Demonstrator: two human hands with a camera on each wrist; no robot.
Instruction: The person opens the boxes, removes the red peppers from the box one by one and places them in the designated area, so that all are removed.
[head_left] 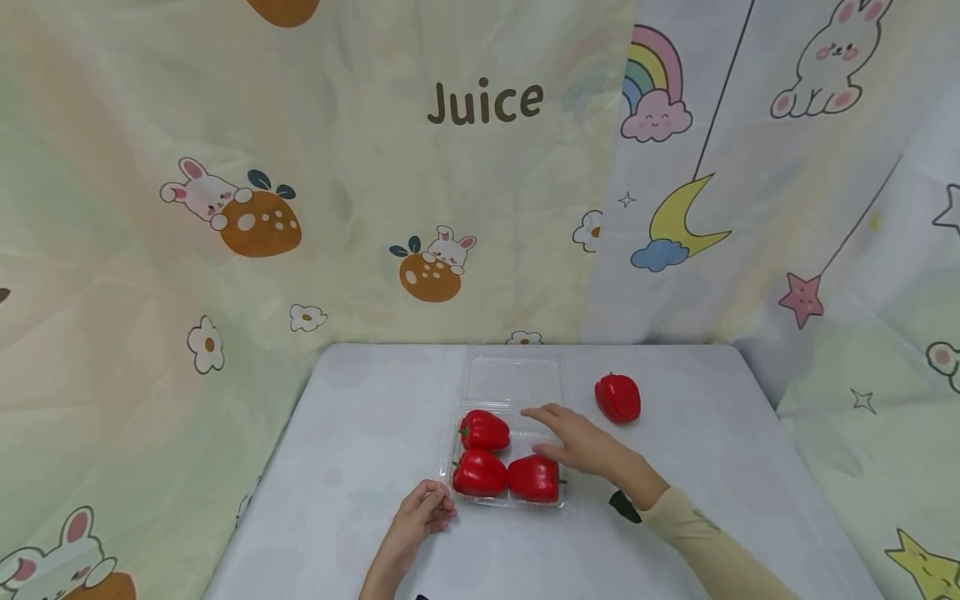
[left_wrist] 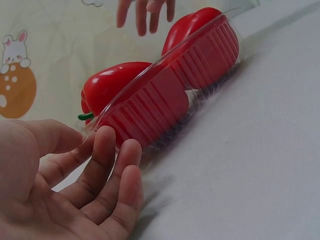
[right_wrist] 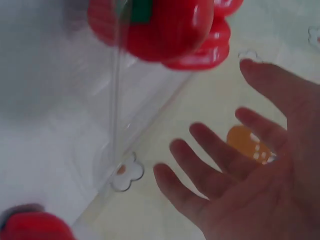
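A clear plastic clamshell box (head_left: 498, 502) holds three red bell peppers: one at back left (head_left: 486, 431), one at front left (head_left: 480, 473) and one at front right (head_left: 534, 479). With thumb and forefinger, my left hand (head_left: 427, 510) pinches the box's front left corner, other fingers loosely bent. Over the back right part of the box hovers my right hand (head_left: 581, 440), fingers spread and nothing in it; its palm and spread fingers show in the right wrist view. A fourth red bell pepper (head_left: 618, 398) lies on the table, right of the box.
The box's clear lid (head_left: 513, 379) is folded back flat toward the table's far edge. A white cloth covers the table (head_left: 360, 433). Printed curtains (head_left: 510, 183) hang behind it and at both sides.
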